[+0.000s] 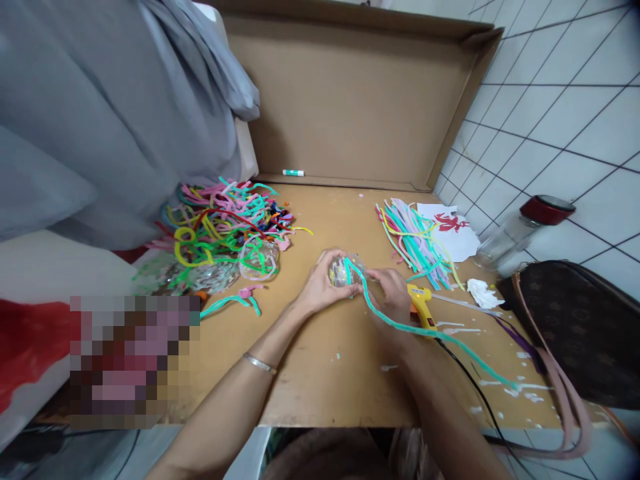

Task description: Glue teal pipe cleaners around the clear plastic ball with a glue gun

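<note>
Clear plastic piece [338,273] and teal fuzzy stem [410,328] at the worktable [310,373].
The left hand [323,283] encircles the clear plastic piece, fingers behind, thumb in front. The right hand [393,293] is positioned at the right side of the piece; its exact grip is unclear. The teal fuzzy stem folds at the piece, crosses in front of the right hand and trails right. A yellow glue gun [423,308] lies just beside the right hand. Beyond it: a bundle of fuzzy stems [415,237]. Left: a multicoloured tangled pile [220,213].

Open lane to cardboard [345,93]; glue gun [422,305] beside right grip [393,292]
</note>
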Demonstrator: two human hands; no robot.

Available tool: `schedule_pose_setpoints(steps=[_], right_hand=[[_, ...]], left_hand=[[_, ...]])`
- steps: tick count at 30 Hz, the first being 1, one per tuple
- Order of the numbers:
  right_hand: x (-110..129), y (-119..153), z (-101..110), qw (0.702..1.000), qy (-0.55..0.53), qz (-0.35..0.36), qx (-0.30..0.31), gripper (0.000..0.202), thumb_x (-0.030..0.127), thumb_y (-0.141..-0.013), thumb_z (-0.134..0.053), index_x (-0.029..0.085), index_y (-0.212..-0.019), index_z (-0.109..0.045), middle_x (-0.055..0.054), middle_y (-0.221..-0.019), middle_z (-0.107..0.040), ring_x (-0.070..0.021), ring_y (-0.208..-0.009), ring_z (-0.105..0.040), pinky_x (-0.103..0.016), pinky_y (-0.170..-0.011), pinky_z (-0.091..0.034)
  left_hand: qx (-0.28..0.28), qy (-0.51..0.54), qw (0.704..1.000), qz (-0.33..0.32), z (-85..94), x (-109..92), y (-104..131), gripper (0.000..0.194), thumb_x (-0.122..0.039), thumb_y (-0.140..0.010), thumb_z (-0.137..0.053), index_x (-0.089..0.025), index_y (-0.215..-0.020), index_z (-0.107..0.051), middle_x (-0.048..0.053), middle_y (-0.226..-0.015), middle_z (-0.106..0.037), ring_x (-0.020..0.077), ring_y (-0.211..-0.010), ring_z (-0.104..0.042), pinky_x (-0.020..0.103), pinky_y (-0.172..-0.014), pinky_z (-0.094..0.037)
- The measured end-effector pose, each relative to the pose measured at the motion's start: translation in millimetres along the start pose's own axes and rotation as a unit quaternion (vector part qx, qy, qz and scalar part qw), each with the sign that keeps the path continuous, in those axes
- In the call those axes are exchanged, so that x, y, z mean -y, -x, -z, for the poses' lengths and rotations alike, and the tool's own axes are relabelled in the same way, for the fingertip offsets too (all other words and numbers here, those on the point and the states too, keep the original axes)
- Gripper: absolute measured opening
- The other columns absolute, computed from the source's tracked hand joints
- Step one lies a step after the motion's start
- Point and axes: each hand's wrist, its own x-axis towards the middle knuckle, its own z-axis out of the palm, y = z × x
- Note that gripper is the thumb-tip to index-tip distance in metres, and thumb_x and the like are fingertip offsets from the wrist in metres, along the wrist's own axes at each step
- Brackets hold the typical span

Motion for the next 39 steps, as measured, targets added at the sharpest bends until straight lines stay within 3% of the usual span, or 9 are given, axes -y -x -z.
schedule_pose_setpoints(steps=[5,14,20,31,35,37,39], right_hand=[[7.3,3.3,0.9,1.0,0.016,0.017,-0.014,0.016,0.032,-0.082,-0.061,0.021,-0.093,-0.063,-0.005,-0.085,-0.067,-0.0189,-0.081,-0.061,-0.032,-0.075,-0.044],[19.3,-1.5,13.0,0.999,-0.007,-0.032,0.011,0.017,0.03,-0.09,-0.051,0.019,-0.088,-0.064,-0.005,-0.08,-0.066,-0.0176,-0.077,-0.057,-0.033,-0.072,-0.042],[19.5,-2.7,11.8,1.0,0.001,0.011,0.005,0.02,0.025,-0.09,-0.05,0.018,-0.078,-0.065,-0.004,-0.071,-0.064,-0.0165,-0.071,-0.055,-0.031,-0.067,-0.039],[19.9,-0.2,7.8,0.996,0.044,0.058,0.058,0.026,0.027,-0.091,-0.048,0.019,-0.07,-0.061,-0.003,-0.07,-0.058,-0.0167,-0.071,-0.05,-0.031,-0.068,-0.036],[26.9,0.3,14.8,0.996,-0.013,-0.008,0.089,0.027,0.026,-0.093,-0.041,0.019,-0.085,-0.066,-0.006,-0.078,-0.063,-0.0189,-0.077,-0.054,-0.035,-0.074,-0.041],[33.2,1.1,22.3,0.983,-0.111,-0.113,0.091,0.028,0.029,-0.093,-0.04,0.019,-0.095,-0.066,-0.008,-0.089,-0.067,-0.0196,-0.084,-0.057,-0.036,-0.079,-0.044],[38.6,1.3,30.9,0.926,-0.25,-0.268,0.088,0.03,0.039,-0.09,-0.045,0.019,-0.099,-0.066,-0.007,-0.086,-0.068,-0.0181,-0.078,-0.059,-0.035,-0.074,-0.048]], left_hand=[[0.004,0.001,1.0,-0.021,-1.6,3.7,-0.4,0.06,-0.033,-0.059,-0.081,-0.021,-0.11,-0.051,0.007,-0.111,-0.058,0.024,-0.107,-0.057,0.039,-0.096,-0.045],[0.007,-0.038,0.997,-0.067,-2.4,-1.2,-0.3,0.052,-0.033,-0.066,-0.076,-0.021,-0.11,-0.052,0.007,-0.113,-0.058,0.0227,-0.109,-0.056,0.039,-0.098,-0.045],[0.004,-0.041,0.998,-0.057,-2.3,-1.0,0.6,0.053,-0.032,-0.065,-0.076,-0.021,-0.11,-0.052,0.007,-0.114,-0.057,0.0223,-0.107,-0.057,0.039,-0.097,-0.046],[0.004,-0.021,0.998,-0.054,0.6,3.1,-1.5,0.054,-0.029,-0.063,-0.077,-0.019,-0.109,-0.052,0.007,-0.111,-0.059,0.0228,-0.105,-0.057,0.039,-0.095,-0.046],[0.004,-0.027,0.998,-0.055,3.2,2.7,-2.3,0.054,-0.027,-0.062,-0.076,-0.02,-0.11,-0.052,0.007,-0.116,-0.058,0.0231,-0.108,-0.056,0.039,-0.097,-0.045],[0.004,-0.031,0.997,-0.074,4.2,1.6,-2.6,0.053,-0.027,-0.063,-0.076,-0.02,-0.11,-0.053,0.008,-0.118,-0.057,0.0239,-0.112,-0.055,0.04,-0.099,-0.044],[0.006,-0.038,0.995,-0.095,4.4,0.8,-2.7,0.053,-0.029,-0.064,-0.076,-0.022,-0.112,-0.053,0.008,-0.119,-0.056,0.0249,-0.116,-0.053,0.042,-0.102,-0.042]])
